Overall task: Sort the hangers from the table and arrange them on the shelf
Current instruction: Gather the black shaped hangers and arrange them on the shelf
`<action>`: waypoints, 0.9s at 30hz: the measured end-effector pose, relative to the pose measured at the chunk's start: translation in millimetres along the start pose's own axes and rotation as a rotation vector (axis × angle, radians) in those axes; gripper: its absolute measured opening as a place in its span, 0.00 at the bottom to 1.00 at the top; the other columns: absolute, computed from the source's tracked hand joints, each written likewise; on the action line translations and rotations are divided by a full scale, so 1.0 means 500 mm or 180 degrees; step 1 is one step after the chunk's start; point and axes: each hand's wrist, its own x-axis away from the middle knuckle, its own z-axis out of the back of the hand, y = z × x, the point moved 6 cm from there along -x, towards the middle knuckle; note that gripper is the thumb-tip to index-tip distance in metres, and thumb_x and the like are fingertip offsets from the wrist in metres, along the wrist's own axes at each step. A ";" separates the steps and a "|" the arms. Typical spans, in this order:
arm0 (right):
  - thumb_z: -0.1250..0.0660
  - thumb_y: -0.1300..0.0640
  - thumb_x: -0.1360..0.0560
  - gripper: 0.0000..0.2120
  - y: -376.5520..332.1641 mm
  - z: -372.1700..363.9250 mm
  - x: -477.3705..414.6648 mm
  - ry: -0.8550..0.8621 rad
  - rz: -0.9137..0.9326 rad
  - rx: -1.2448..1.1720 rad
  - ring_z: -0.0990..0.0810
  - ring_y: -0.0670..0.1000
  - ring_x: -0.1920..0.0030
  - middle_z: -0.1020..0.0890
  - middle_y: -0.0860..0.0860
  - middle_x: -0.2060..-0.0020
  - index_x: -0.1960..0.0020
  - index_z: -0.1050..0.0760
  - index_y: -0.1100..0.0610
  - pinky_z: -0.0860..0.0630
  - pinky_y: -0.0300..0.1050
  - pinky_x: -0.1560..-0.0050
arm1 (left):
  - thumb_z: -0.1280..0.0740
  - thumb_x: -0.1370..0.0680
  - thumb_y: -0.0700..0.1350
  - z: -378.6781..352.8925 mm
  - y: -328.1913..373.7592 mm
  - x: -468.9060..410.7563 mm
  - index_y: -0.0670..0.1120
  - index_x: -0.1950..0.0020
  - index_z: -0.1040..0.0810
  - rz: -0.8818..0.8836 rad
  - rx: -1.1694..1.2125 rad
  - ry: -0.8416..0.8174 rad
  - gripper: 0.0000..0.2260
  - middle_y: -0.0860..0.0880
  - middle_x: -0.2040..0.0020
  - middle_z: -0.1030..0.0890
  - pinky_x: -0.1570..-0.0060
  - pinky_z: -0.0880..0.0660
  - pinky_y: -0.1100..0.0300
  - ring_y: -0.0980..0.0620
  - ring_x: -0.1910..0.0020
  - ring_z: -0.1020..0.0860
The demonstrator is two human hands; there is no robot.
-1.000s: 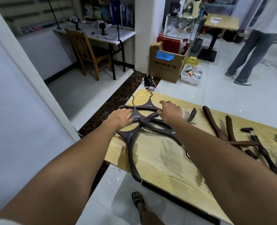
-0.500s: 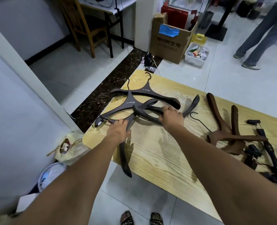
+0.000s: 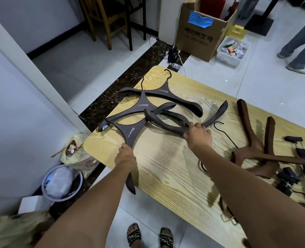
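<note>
A clear bin (image 3: 227,59) holds crumpled wrappers (image 3: 234,48); four dark hangers (image 3: 143,104) lie on the tabletop (image 3: 166,167), left hand (image 3: 125,157) gripping one, right hand (image 3: 199,134) another.

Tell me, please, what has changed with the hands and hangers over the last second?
Both hands rested on the dark pile. The left hand has drawn back and grips one arm of a dark hanger; the right hand now grips a curved hanger. The brown hangers stay put on the table.
</note>
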 end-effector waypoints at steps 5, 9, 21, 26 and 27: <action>0.45 0.53 0.19 0.22 0.045 -0.002 0.001 0.0056 -0.0316 -0.0007 0.30 0.60 0.33 0.28 0.59 0.34 0.28 0.40 0.58 0.34 0.54 0.35 | 0.36 0.22 0.39 0.005 -0.006 0.001 0.35 0.32 0.40 0.0048 0.0082 0.0069 0.22 0.38 0.34 0.31 0.41 0.29 0.52 0.40 0.35 0.28; 0.43 0.59 0.21 0.24 0.085 0.001 0.014 0.0051 -0.0628 0.0029 0.31 0.61 0.33 0.30 0.60 0.32 0.26 0.44 0.61 0.35 0.55 0.34 | 0.36 0.22 0.39 0.015 -0.008 0.008 0.35 0.33 0.40 0.0092 0.0348 0.0106 0.22 0.37 0.36 0.29 0.44 0.27 0.51 0.39 0.39 0.26; 0.47 0.59 0.20 0.18 0.099 0.004 0.016 -0.0067 -0.0489 0.0075 0.30 0.60 0.34 0.28 0.59 0.34 0.31 0.37 0.60 0.34 0.53 0.36 | 0.38 0.21 0.39 0.046 -0.009 0.031 0.35 0.33 0.39 -0.0026 0.0142 0.0342 0.19 0.37 0.39 0.25 0.43 0.28 0.49 0.37 0.41 0.25; 0.47 0.59 0.19 0.13 0.038 0.021 -0.015 -0.0198 -0.0405 -0.0642 0.23 0.61 0.44 0.22 0.60 0.44 0.39 0.31 0.61 0.31 0.49 0.52 | 0.39 0.21 0.38 0.061 -0.009 0.032 0.36 0.32 0.40 -0.0047 0.0017 0.0510 0.20 0.37 0.39 0.24 0.43 0.28 0.49 0.37 0.40 0.25; 0.47 0.58 0.19 0.13 0.024 0.019 -0.023 -0.0252 -0.0435 -0.0856 0.23 0.61 0.44 0.22 0.60 0.44 0.40 0.29 0.61 0.31 0.48 0.53 | 0.39 0.21 0.38 0.065 -0.009 0.031 0.36 0.32 0.40 -0.0064 -0.0013 0.0539 0.20 0.37 0.39 0.25 0.43 0.28 0.49 0.38 0.40 0.25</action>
